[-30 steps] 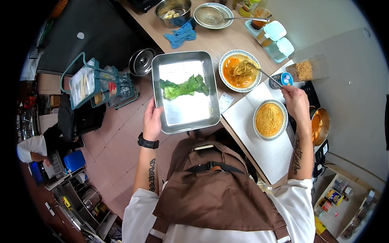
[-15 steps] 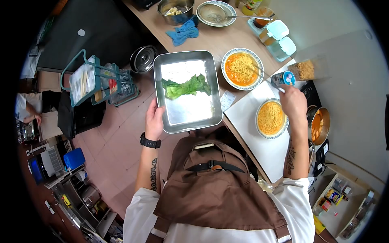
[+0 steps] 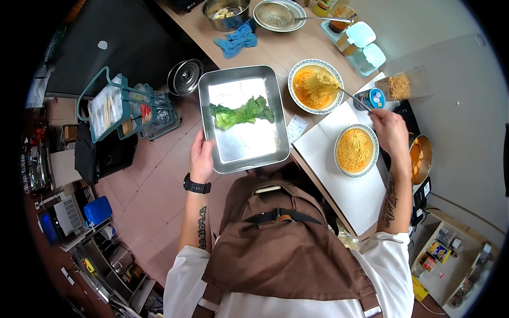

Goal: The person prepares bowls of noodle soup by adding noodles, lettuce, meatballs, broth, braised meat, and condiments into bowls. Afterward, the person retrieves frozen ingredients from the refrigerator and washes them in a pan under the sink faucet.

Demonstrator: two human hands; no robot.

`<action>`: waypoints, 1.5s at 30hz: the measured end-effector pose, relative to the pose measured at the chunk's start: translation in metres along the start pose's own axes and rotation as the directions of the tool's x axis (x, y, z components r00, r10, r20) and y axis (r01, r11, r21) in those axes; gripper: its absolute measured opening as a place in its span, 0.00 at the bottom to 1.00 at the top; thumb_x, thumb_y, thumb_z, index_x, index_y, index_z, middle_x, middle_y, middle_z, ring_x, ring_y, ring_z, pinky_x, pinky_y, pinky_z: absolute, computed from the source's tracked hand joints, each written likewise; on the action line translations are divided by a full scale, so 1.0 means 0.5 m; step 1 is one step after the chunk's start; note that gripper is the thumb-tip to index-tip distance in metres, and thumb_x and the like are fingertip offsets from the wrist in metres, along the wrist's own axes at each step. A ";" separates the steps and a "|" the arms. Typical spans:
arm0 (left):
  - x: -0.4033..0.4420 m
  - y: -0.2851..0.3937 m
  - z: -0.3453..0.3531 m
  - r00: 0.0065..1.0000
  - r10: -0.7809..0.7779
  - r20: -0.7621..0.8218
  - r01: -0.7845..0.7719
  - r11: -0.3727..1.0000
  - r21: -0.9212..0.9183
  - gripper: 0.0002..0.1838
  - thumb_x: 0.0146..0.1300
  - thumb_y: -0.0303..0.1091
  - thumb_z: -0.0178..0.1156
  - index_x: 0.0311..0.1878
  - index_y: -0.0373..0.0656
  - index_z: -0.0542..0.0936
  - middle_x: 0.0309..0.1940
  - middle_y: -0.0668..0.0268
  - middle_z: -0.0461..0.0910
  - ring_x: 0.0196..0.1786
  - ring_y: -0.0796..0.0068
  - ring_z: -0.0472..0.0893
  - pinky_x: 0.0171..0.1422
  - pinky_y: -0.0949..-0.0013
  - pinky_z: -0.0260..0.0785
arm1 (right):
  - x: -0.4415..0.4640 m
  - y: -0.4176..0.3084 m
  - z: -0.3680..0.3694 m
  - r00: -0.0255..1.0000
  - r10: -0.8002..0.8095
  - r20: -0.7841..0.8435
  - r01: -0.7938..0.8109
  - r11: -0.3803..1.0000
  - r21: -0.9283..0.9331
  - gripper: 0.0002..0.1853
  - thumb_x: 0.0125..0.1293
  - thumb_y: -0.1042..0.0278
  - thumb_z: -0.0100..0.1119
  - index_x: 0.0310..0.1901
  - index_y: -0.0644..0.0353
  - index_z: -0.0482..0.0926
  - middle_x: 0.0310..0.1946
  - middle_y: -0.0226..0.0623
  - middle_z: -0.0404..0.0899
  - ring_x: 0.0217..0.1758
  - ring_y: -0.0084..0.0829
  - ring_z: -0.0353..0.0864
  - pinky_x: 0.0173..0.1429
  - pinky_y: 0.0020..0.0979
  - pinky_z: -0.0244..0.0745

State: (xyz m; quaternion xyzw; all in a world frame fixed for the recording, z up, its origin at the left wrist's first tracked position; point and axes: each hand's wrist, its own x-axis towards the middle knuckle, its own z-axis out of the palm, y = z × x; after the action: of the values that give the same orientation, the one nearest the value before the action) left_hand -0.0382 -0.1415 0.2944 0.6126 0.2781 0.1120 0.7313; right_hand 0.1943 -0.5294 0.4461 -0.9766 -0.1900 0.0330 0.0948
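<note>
Pale wood and a white board (image 3: 347,204) make up the working surface (image 3: 270,50), set beside a pink tiled floor (image 3: 146,199). Nearest me is the cook's brown apron (image 3: 286,254), and just beyond it the left hand (image 3: 201,159) holds a metal tray (image 3: 245,151) by its near left side, thumb over the rim and fingers along the outer wall. Leafy greens (image 3: 241,114) lie across the tray's middle. On the board, by the right forearm, stands a patterned bowl of plain noodles (image 3: 354,150), untouched by either hand. Past it, the right hand (image 3: 391,130) has its fingers closed around the handle of a long utensil (image 3: 355,99), which reaches into the soup bowl (image 3: 291,96) on the wood. At its end hangs a clump of noodles (image 3: 324,83) over orange broth; they hide the utensil's head, so I can't say whether it is a fork or tongs. The step in hand looks like working those noodles through the soup. Going on from here would call for a steady wrist, keeping the clump above the bowl, and a level tray. Farther back lie a blue cloth (image 3: 234,41) and a steel pot (image 3: 227,24).
</note>
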 end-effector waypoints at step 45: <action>0.037 0.009 0.063 0.980 -0.039 0.193 0.044 0.999 -0.018 0.24 0.69 0.25 0.51 0.67 0.32 0.71 0.55 0.63 0.79 0.55 0.77 0.77 0.62 0.73 0.69 | 0.028 -0.003 0.142 0.978 0.154 0.144 -0.129 0.977 -0.171 0.10 0.61 0.68 0.57 0.39 0.59 0.85 0.38 0.50 0.86 0.47 0.50 0.85 0.55 0.48 0.78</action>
State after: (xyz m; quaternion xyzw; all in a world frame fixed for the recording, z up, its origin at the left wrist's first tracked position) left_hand -0.0054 -0.1575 0.2965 0.6064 0.2174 0.0400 0.7638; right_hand 0.1996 -0.5105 0.3763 -0.9865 -0.1289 0.1008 -0.0021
